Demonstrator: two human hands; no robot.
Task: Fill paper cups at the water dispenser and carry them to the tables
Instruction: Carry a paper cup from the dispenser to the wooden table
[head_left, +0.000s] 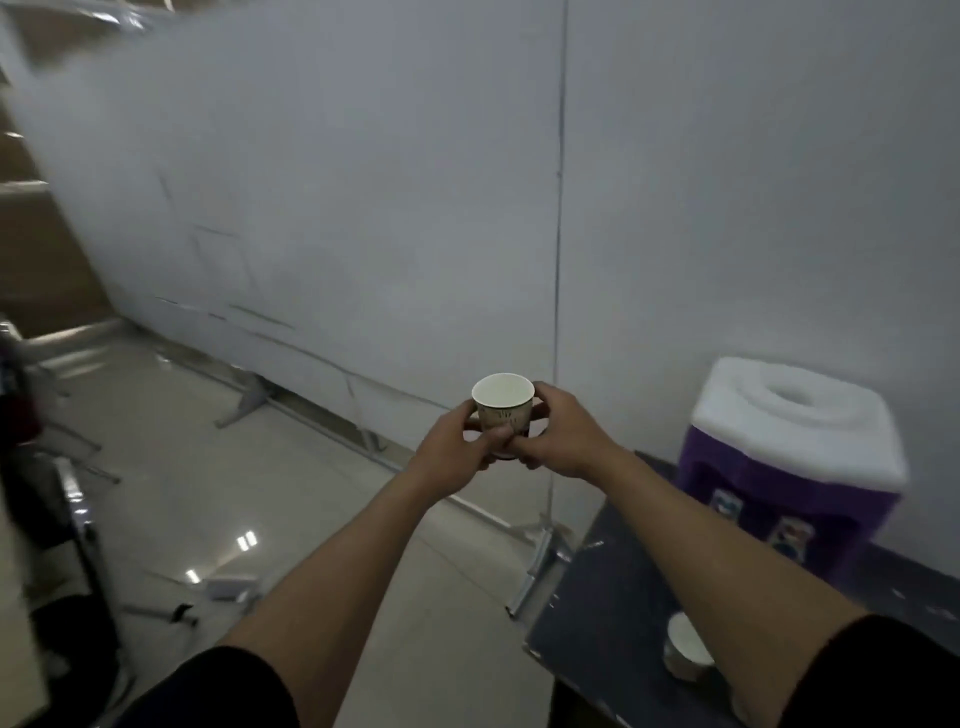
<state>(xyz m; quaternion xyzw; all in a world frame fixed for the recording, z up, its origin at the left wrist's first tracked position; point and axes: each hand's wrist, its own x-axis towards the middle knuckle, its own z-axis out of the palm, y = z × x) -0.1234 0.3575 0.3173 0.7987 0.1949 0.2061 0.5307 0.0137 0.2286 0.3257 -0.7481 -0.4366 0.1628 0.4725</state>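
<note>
glossy pale tiled floor (171, 499) at left, left hand (453, 451) and right hand (563, 439) both curled round small white printed paper cup (503, 408), held upright in mid-air before grey partition wall (363, 208), second white paper cup (685, 647) on dark tabletop (613, 587), purple water dispenser with white top (789, 457) at right

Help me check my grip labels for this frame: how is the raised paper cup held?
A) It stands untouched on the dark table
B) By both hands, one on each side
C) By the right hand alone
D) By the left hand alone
B: the left hand and the right hand both curl their fingers round the paper cup, which is upright in the air to the left of the water dispenser.
</note>
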